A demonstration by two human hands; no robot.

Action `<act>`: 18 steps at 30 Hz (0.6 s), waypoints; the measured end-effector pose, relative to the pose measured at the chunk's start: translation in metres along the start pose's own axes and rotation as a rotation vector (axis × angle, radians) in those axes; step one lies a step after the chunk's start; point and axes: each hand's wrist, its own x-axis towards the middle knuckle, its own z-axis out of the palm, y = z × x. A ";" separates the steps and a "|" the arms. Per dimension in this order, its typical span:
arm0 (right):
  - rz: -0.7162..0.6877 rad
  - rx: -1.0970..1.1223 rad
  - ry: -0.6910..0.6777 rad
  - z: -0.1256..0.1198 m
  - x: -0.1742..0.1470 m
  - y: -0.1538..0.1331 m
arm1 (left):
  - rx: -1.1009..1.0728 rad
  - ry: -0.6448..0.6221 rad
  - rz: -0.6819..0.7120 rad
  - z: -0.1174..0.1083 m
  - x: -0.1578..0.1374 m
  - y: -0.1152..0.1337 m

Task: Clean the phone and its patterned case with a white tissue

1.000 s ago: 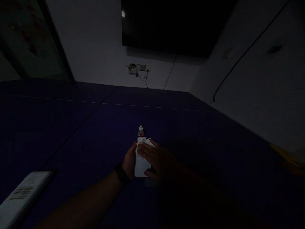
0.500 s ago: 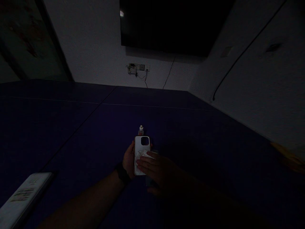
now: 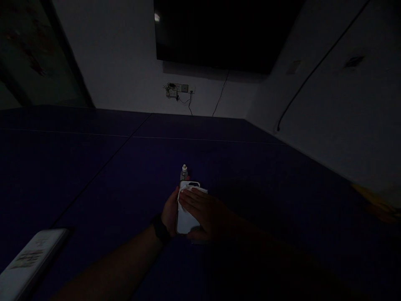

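Phone case: the pale, flat phone case is tilted up in the middle of the scene, towards the near side; whether a phone is inside, I cannot tell.
Left hand: the left hand, with a dark wristband behind it, has its grip closed around the case's left edge, thumb along the side.
Right hand: the right hand lies flat across the case, fingers straight and together, not curled around anything, pressing on a tissue.
Tissue: the crumpled white tissue is under those fingers at the far end, just beside the dark camera opening, which is partly covered.
What just changed: half a second ago the tissue was on the near half and the camera opening stood bare; now the far half is covered and the near half shows.
What that means: the rubbing appears to run up and down the whole back, unfinished as I judge it.
Bottle: a small clear bottle with a white cap stands just beyond the case.
Left, near: a white box lies well apart on the purple surface.
Far wall: a dark screen hangs above sockets; the room is dim.
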 end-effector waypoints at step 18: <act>0.072 -0.026 0.024 0.005 -0.017 -0.019 | 0.050 -0.079 0.013 0.002 0.000 -0.001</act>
